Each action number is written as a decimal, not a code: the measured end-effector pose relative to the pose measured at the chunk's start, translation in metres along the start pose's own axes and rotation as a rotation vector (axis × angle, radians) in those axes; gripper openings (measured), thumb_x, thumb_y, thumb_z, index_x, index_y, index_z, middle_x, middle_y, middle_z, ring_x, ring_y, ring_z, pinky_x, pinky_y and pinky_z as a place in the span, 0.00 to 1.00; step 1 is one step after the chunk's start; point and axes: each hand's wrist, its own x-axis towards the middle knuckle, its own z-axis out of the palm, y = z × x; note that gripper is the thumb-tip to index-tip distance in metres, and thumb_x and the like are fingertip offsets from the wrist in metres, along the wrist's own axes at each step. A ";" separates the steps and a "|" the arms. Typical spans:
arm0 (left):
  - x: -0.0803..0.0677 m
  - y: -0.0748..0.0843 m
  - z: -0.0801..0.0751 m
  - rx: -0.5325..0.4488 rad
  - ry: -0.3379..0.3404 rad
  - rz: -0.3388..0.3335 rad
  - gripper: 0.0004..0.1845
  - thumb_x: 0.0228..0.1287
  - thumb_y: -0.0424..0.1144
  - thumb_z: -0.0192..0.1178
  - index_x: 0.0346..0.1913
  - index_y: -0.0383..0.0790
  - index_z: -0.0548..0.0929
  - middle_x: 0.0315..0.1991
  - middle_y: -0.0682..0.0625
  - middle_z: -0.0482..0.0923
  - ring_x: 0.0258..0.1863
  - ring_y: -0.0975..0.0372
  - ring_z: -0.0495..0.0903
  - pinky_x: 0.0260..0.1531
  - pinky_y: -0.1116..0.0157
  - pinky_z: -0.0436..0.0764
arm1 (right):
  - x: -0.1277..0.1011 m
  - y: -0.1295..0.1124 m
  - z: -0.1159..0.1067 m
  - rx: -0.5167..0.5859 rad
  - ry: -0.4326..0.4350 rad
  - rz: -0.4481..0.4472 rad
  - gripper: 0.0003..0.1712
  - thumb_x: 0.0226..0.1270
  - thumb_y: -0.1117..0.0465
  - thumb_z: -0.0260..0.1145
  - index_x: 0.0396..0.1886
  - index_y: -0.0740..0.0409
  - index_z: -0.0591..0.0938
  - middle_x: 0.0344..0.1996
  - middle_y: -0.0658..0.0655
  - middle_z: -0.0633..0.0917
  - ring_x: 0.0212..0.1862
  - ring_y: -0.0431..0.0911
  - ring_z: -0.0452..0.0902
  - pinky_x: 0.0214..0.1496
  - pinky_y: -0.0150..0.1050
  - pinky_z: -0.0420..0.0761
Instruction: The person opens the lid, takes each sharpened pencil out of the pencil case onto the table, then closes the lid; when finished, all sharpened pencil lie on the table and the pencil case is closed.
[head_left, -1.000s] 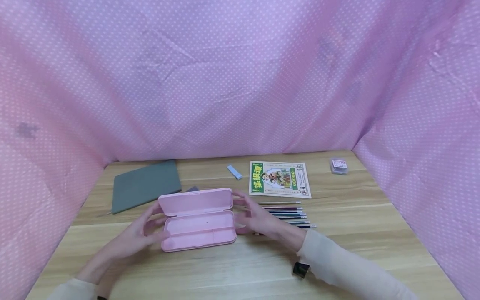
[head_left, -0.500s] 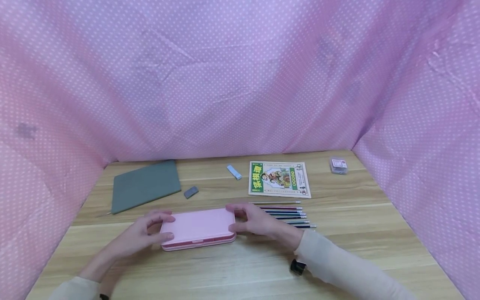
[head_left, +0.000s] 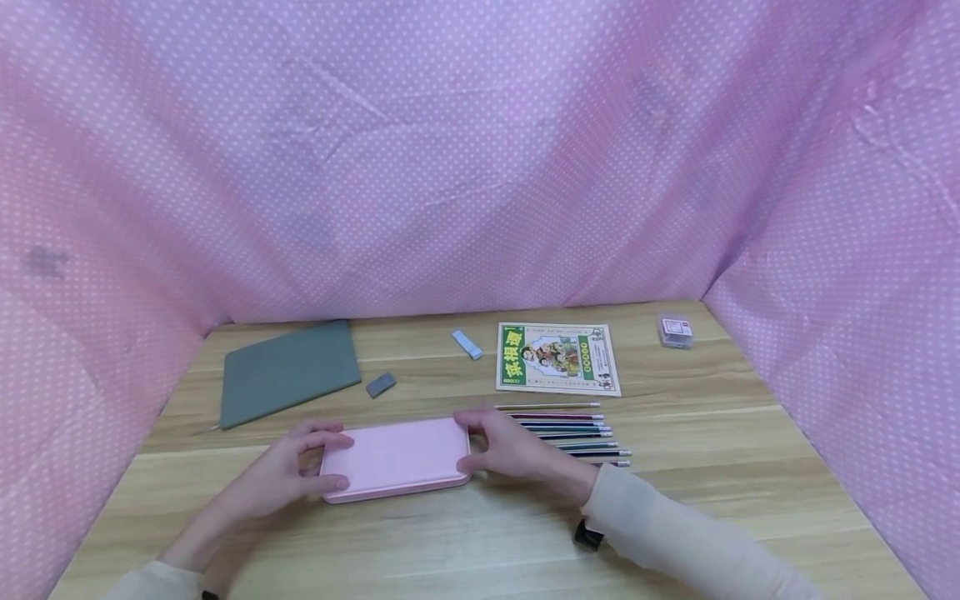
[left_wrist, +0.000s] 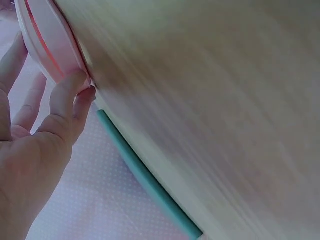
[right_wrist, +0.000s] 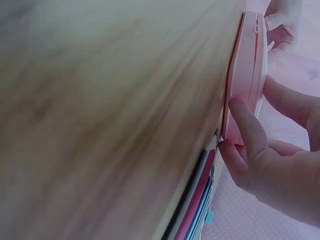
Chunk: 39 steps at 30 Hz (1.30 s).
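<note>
A pink pencil case (head_left: 401, 454) lies flat on the wooden table with its lid down. My left hand (head_left: 273, 473) grips its left end, thumb at the near corner and fingers at the far corner. At the opposite end, my right hand (head_left: 510, 447) holds the case the same way. Both wrist views show a thin red line along the case's side between lid and base. Fingertips of the left hand (left_wrist: 42, 140) touch the case's end in the left wrist view. What the case holds is hidden.
Several pencils (head_left: 573, 427) lie right of the case, beside the right hand. Behind are a grey eraser-like block (head_left: 381, 384), a light blue strip (head_left: 467, 344) and an illustrated booklet (head_left: 558, 358). A grey-green notebook (head_left: 291, 372) lies left, a small clear box (head_left: 676, 332) far right.
The pencil case's lid, raised a second ago with bare compartments showing, has swung down toward me onto the base. Both hands have stayed at the case's ends, their thumbs now near the lid's front corners.
</note>
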 end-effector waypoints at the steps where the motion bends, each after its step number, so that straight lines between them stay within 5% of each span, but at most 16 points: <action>1: 0.000 0.000 0.001 0.010 0.004 -0.005 0.27 0.57 0.44 0.76 0.58 0.38 0.83 0.70 0.32 0.62 0.67 0.34 0.65 0.53 0.56 0.85 | -0.001 0.000 0.001 -0.015 0.006 0.001 0.41 0.60 0.62 0.78 0.72 0.64 0.72 0.69 0.58 0.74 0.71 0.51 0.66 0.76 0.48 0.66; 10: 0.000 0.002 0.005 0.199 0.015 0.111 0.28 0.57 0.50 0.75 0.58 0.39 0.85 0.65 0.34 0.70 0.59 0.42 0.74 0.45 0.62 0.88 | -0.006 0.000 0.006 -0.075 0.043 -0.004 0.42 0.60 0.61 0.78 0.72 0.62 0.72 0.70 0.57 0.72 0.71 0.52 0.66 0.77 0.50 0.66; 20: 0.002 0.002 0.006 0.200 0.003 0.092 0.28 0.57 0.51 0.75 0.58 0.41 0.85 0.65 0.36 0.71 0.59 0.44 0.74 0.46 0.62 0.87 | -0.009 0.002 0.004 -0.087 0.048 0.002 0.42 0.61 0.59 0.78 0.73 0.61 0.72 0.70 0.57 0.72 0.71 0.52 0.66 0.76 0.50 0.67; 29: 0.002 -0.001 0.006 0.213 0.037 0.145 0.27 0.57 0.49 0.75 0.59 0.42 0.85 0.65 0.37 0.72 0.58 0.46 0.75 0.49 0.60 0.87 | -0.008 0.003 -0.001 -0.071 0.036 -0.005 0.42 0.60 0.59 0.78 0.73 0.62 0.71 0.70 0.56 0.74 0.71 0.49 0.67 0.75 0.46 0.69; 34: 0.000 0.000 0.002 0.360 0.073 0.145 0.30 0.63 0.51 0.71 0.64 0.40 0.81 0.67 0.37 0.71 0.63 0.43 0.73 0.60 0.42 0.78 | -0.014 0.005 -0.019 0.055 0.050 -0.076 0.39 0.66 0.58 0.74 0.73 0.64 0.70 0.69 0.61 0.74 0.68 0.54 0.71 0.72 0.50 0.72; 39: 0.002 0.007 -0.009 0.610 0.201 0.196 0.31 0.68 0.48 0.68 0.68 0.36 0.76 0.68 0.37 0.71 0.67 0.40 0.70 0.66 0.38 0.69 | -0.029 0.006 -0.061 0.060 0.255 -0.257 0.27 0.73 0.62 0.66 0.68 0.65 0.75 0.69 0.64 0.73 0.68 0.61 0.70 0.68 0.57 0.75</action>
